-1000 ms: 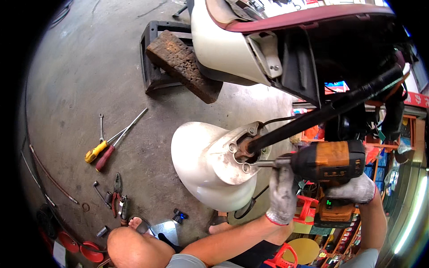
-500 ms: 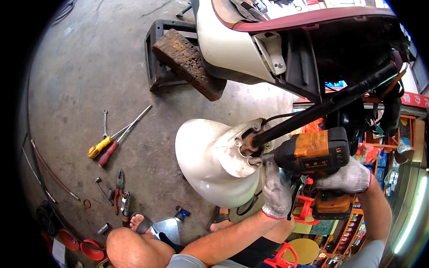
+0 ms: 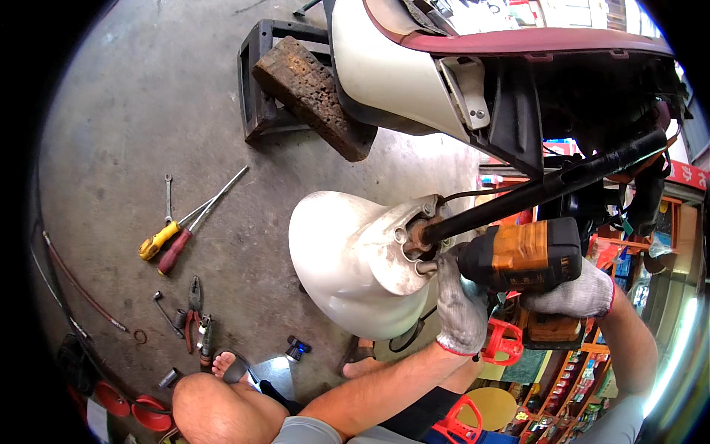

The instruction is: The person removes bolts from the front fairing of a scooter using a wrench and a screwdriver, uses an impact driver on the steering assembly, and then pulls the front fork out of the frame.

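A black and orange cordless impact wrench (image 3: 521,255) lies sideways with its socket (image 3: 427,267) against the edge of a white scooter front fender (image 3: 351,270), beside the round clamp nut (image 3: 416,237) where a black steering tube (image 3: 547,189) enters. My gloved left hand (image 3: 460,311) is closed around the wrench's nose, fingers just behind the socket. My gloved right hand (image 3: 571,294) wraps the wrench's handle, below the motor housing; the trigger finger is hidden. Whether the socket sits on a bolt is hard to make out.
A white scooter body (image 3: 392,66) rests above on a worn wooden block (image 3: 314,96) and a black stand (image 3: 255,81). Screwdrivers (image 3: 166,240), a wrench (image 3: 169,196), pliers (image 3: 194,296) and a red-brown hose (image 3: 81,288) lie on the concrete floor. Red stools (image 3: 504,342) and shelves stand at the right.
The view has shifted a little. The impact wrench and both hands stay at the same spot on the fender, with the wrench's body turned slightly.
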A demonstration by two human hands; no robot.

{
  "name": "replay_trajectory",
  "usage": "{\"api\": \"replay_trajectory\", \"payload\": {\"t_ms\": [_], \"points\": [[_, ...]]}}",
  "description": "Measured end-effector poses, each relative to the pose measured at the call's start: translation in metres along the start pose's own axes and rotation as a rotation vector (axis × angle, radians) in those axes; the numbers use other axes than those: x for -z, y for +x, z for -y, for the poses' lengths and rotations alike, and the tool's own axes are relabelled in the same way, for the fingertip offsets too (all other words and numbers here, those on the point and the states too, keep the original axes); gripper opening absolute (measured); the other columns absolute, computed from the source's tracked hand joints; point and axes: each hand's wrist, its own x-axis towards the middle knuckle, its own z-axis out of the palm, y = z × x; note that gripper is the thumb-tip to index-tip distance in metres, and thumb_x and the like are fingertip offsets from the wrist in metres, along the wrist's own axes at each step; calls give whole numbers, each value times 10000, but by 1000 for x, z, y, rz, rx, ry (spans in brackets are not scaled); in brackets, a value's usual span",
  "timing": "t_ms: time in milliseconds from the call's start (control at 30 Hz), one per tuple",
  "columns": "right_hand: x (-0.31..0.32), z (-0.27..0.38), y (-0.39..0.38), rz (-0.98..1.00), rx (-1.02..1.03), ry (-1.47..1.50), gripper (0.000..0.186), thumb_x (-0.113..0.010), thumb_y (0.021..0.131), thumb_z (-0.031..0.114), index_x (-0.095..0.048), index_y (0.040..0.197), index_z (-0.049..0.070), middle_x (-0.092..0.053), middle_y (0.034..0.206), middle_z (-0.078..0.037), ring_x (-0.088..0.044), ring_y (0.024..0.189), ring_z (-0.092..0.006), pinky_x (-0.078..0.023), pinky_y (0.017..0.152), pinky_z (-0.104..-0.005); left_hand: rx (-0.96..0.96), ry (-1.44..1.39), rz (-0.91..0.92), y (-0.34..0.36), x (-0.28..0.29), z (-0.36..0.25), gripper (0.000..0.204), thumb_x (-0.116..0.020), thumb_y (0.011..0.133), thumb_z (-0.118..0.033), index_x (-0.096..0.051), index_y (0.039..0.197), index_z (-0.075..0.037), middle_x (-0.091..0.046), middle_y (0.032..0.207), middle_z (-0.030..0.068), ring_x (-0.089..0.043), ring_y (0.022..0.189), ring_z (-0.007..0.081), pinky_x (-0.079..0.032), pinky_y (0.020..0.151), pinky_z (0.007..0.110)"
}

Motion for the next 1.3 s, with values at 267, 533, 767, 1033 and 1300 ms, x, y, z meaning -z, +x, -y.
{"api": "replay_trajectory", "payload": {"t_ms": [267, 533, 767, 1033, 1300], "points": [[1, 7, 0, -2, 133, -185, 457, -793, 733, 153, -662, 1152, 25, -701, 1101, -114, -659, 1040, -241, -494, 945, -387, 29, -4, -15, -2, -6, -3, 635, -282, 1028, -535, -497, 1336, -23, -569, 1318, 136, -548, 1227, 278, -403, 1069, 449], [2, 5, -3, 8, 70, -163, 475, -804, 717, 151, -661, 1153, 29, -704, 1088, -106, -661, 1027, -232, -501, 937, -378, 33, 31, -3, 2, 3, -2, 559, -307, 1030, -502, -518, 1268, -42, -583, 1261, 113, -565, 1181, 243, -430, 1039, 417], [4, 6, -6, 13, 82, -200, 479, -801, 723, 150, -657, 1164, 35, -692, 1123, -110, -650, 1053, -236, -490, 954, -375, 35, -58, 42, 1, -3, -5, 524, -328, 1026, -489, -515, 1230, -44, -583, 1237, 115, -569, 1159, 241, -421, 1043, 418], [0, 8, -10, -12, 34, -108, 487, -789, 738, 139, -642, 1190, 32, -693, 1131, -104, -648, 1053, -217, -488, 958, -372, 14, 20, 27, -3, -2, -3, 472, -312, 1044, -460, -497, 1205, -57, -574, 1196, 89, -575, 1109, 193, -469, 960, 360], [-6, 11, -16, -27, -56, -62, 503, -777, 755, 128, -624, 1223, 27, -690, 1137, -102, -649, 1039, -189, -487, 959, -344, 20, 63, 154, 0, 20, 5, 521, -354, 1034, -455, -483, 1306, -29, -557, 1313, 123, -538, 1225, 254, -417, 1075, 430]]}}
